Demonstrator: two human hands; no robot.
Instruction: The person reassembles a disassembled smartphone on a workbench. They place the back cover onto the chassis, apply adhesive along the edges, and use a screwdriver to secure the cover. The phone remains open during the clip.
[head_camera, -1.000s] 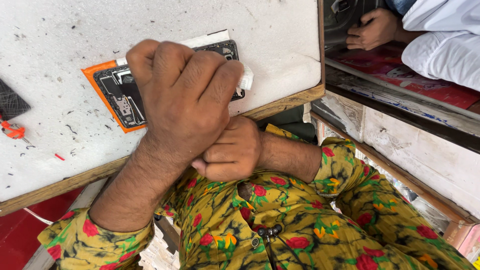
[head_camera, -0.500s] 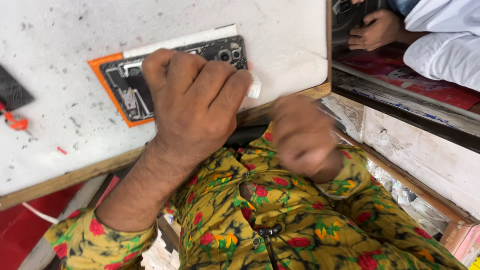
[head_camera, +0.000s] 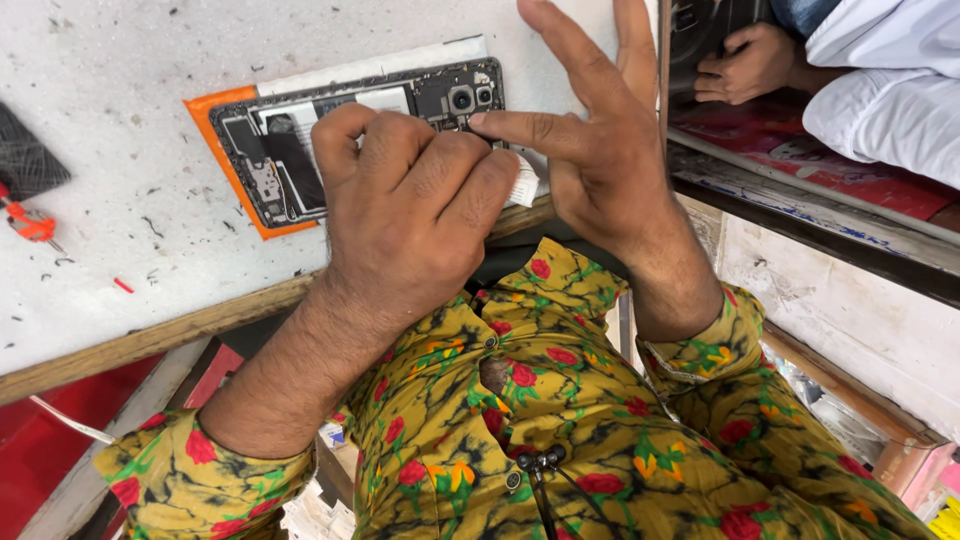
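Opened phone (head_camera: 340, 140), its back cover off and its dark circuit parts and twin camera lenses exposed, lies face down on an orange mat (head_camera: 205, 110) on a scuffed white table (head_camera: 110, 220), just beyond the worker's two hands. Nearest the camera, sleeves of a yellow floral shirt (head_camera: 560, 430) frame the scene. The left hand (head_camera: 415, 215) is curled shut over the phone's near edge, knuckles up, pressing or pinching something there; exactly what it grips is hidden under the fingers, though a small white strip (head_camera: 524, 181) pokes out just beside it. The right hand (head_camera: 600, 150) is open, fingers spread, its forefinger reaching across to touch the phone's frame near the lenses. Farther left on the table sit a dark mesh pad (head_camera: 25, 160) and an orange-red tool (head_camera: 30, 225), with small bits of debris scattered about. Beyond a wooden edge at upper right, another person's hand (head_camera: 745, 65) and white sleeve (head_camera: 885, 90) rest at a separate counter. With the phone close to the table's near edge, a hard press from the closed hand could, in this judgement, slide it off the mat or strain the exposed parts; the thin strip also looks liable to tear if pulled at an angle.
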